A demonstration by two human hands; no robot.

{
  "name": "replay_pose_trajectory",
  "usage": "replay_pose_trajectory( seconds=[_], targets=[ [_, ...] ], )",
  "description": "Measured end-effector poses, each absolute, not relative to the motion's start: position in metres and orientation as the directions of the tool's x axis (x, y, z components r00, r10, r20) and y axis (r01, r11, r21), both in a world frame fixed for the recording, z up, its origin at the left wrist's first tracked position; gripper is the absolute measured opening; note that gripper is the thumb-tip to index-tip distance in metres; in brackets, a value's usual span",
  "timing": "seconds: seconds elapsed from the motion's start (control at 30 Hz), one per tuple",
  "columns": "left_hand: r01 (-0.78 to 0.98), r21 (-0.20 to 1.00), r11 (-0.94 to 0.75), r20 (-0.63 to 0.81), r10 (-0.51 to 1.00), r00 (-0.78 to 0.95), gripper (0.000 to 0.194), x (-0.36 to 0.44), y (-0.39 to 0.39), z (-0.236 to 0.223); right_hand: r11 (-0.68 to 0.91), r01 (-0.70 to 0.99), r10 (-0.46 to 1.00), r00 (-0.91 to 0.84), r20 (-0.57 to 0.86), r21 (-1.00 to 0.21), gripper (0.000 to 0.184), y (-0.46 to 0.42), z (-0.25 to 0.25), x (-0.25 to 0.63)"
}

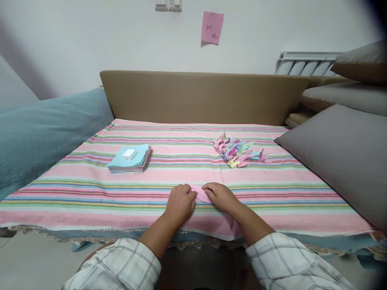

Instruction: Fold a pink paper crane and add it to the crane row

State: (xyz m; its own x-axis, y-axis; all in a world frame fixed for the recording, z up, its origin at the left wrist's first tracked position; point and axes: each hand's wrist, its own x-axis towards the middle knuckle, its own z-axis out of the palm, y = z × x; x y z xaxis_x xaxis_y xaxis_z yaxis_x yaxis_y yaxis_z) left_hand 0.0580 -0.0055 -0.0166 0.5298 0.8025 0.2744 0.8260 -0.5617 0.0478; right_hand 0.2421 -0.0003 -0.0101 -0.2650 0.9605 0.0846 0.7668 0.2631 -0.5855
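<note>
A folded piece of pink paper [202, 194] lies on the striped cloth [181, 173] near its front edge, between my two hands. My left hand [182, 201] is closed on the paper's left end, thumb on top. At the right end, my right hand [220, 195] pinches it between thumb and curled fingers. Parts of the paper are hidden under the fingers. Farther back on the right lies a heap of small folded paper cranes [237, 151] in several colours. To the left is a stack of square coloured paper [133, 161], blue on top, with a small white block [129, 154] on it.
A brown backrest [199, 96] runs along the far side, below a white wall with a pink note [212, 28]. Grey cushions [338, 153] are piled on the right. A blue-covered armrest [54, 129] bounds the left side.
</note>
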Motion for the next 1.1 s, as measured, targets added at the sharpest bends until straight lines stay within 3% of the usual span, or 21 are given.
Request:
replay_pose_trajectory(
  seconds=[0.27, 0.47, 0.6, 0.7, 0.8, 0.87, 0.97, 1.1],
  targets=[
    [0.805, 0.075, -0.589, 0.293, 0.784, 0.547, 0.024, 0.059, -0.007, -0.019, 0.123, 0.708, 0.989, -0.149, 0.023, -0.696, 0.02, 0.001, -0.013, 0.241],
    [0.795, 0.1, -0.598, 0.34, 0.772, 0.538, 0.025, 0.058, -0.005, -0.023, -0.026, 0.439, 0.991, -0.109, -0.082, -0.898, 0.029, 0.003, -0.018, 0.236],
    [0.794, 0.147, -0.59, 0.357, 0.78, 0.514, 0.027, 0.057, -0.005, -0.024, -0.159, 0.272, 0.972, -0.125, -0.199, -0.949, 0.034, 0.0, -0.018, 0.231],
    [0.786, 0.164, -0.596, 0.361, 0.778, 0.514, 0.027, 0.058, -0.007, -0.022, -0.183, 0.321, 0.958, -0.153, -0.242, -0.929, 0.026, -0.001, -0.017, 0.229],
    [0.772, 0.171, -0.611, 0.354, 0.77, 0.531, 0.028, 0.058, -0.01, -0.019, -0.043, 0.501, 0.972, -0.18, -0.153, -0.864, 0.014, -0.002, -0.014, 0.232],
    [0.763, 0.172, -0.623, 0.342, 0.764, 0.547, 0.04, 0.059, -0.013, -0.017, 0.098, 0.619, 0.974, -0.221, -0.053, -0.779, 0.016, -0.002, -0.011, 0.236],
    [0.757, 0.159, -0.633, 0.318, 0.759, 0.568, 0.061, 0.06, -0.016, -0.016, 0.195, 0.712, 0.962, -0.273, -0.011, -0.674, 0.024, -0.003, -0.007, 0.24],
    [0.755, 0.141, -0.641, 0.3, 0.754, 0.584, 0.048, 0.06, -0.015, -0.019, 0.345, 0.776, 0.938, -0.31, 0.157, -0.529, 0.017, -0.003, -0.01, 0.244]
  ],
)
